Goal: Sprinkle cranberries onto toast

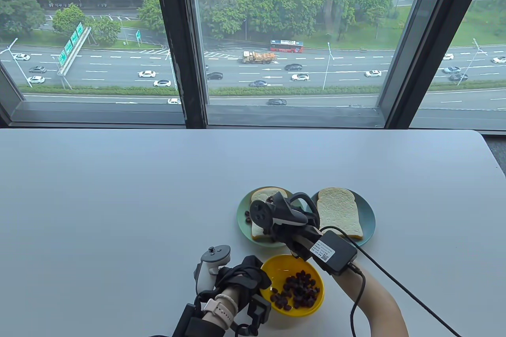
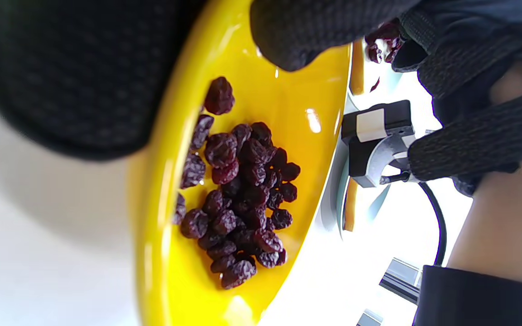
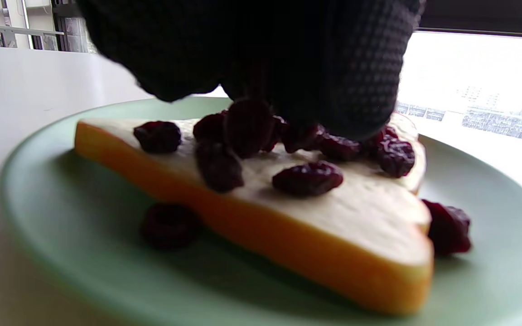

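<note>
A yellow bowl [image 1: 276,264] of dried cranberries [image 1: 298,291] stands at the table's front; it also shows in the left wrist view [image 2: 261,104] with the cranberries [image 2: 243,194]. My left hand [image 1: 261,278] grips its left rim, thumb [image 2: 70,77] outside and a fingertip [image 2: 297,40] over the rim. My right hand [image 1: 276,203] hovers low over a slice of toast [image 1: 261,194] on a green plate [image 1: 243,214]. In the right wrist view its bunched fingers [image 3: 333,68] pinch cranberries [image 3: 247,127] just above the toast [image 3: 356,213], which carries several cranberries.
A blue plate [image 1: 367,210] with a plain slice of toast [image 1: 340,212] sits right of the green plate [image 3: 39,203]. A few loose cranberries [image 3: 447,226] lie on the green plate beside the toast. A cable [image 1: 395,285] trails from my right wrist.
</note>
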### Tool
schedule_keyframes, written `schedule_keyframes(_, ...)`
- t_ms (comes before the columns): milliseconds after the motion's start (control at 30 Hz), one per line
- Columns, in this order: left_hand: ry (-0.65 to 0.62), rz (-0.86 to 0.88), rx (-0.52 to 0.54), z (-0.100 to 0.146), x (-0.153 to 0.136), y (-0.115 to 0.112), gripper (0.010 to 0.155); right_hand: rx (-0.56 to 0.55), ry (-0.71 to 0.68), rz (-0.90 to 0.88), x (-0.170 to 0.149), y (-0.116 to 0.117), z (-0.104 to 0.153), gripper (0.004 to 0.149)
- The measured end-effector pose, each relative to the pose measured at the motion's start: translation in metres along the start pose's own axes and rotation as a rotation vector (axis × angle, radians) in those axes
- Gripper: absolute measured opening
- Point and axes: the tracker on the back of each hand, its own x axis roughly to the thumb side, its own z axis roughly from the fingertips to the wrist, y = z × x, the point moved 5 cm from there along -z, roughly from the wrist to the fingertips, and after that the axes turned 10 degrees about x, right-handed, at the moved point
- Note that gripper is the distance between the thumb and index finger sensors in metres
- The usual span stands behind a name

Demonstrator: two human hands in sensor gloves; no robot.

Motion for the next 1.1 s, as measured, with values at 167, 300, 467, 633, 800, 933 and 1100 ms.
schedule_keyframes(167, -0.013, 0.011, -0.007, 0.000, 0.002, -0.002, 0.053, -0.028, 0.015, 0.079, -0.008, -0.003, 0.007, 0.038)
schedule_keyframes(300, -0.018, 0.016, -0.004, -0.001, 0.002, -0.001, 0.053, -0.048, -0.001, 0.039, -0.015, -0.014, 0.019, 0.039)
schedule_keyframes(467, -0.032, 0.016, -0.004, -0.001, 0.004, -0.001, 0.053, -0.059, -0.052, -0.013, -0.016, -0.023, 0.048, 0.041)
schedule_keyframes(633, -0.052, 0.025, 0.006, 0.001, 0.007, -0.001, 0.053, -0.018, -0.160, -0.053, -0.003, -0.020, 0.095, 0.048)
schedule_keyframes(800, -0.082, 0.045, 0.024, 0.006, 0.012, 0.000, 0.053, 0.120, -0.240, -0.138, 0.005, -0.005, 0.132, 0.065)
schedule_keyframes(933, -0.126, 0.068, 0.045, 0.009, 0.021, -0.001, 0.052, 0.258, -0.222, -0.213, 0.000, 0.013, 0.146, 0.079)
schedule_keyframes(1100, -0.146, 0.089, 0.035, 0.012, 0.026, -0.008, 0.052, 0.251, -0.203, -0.332, -0.006, 0.021, 0.157, 0.086)
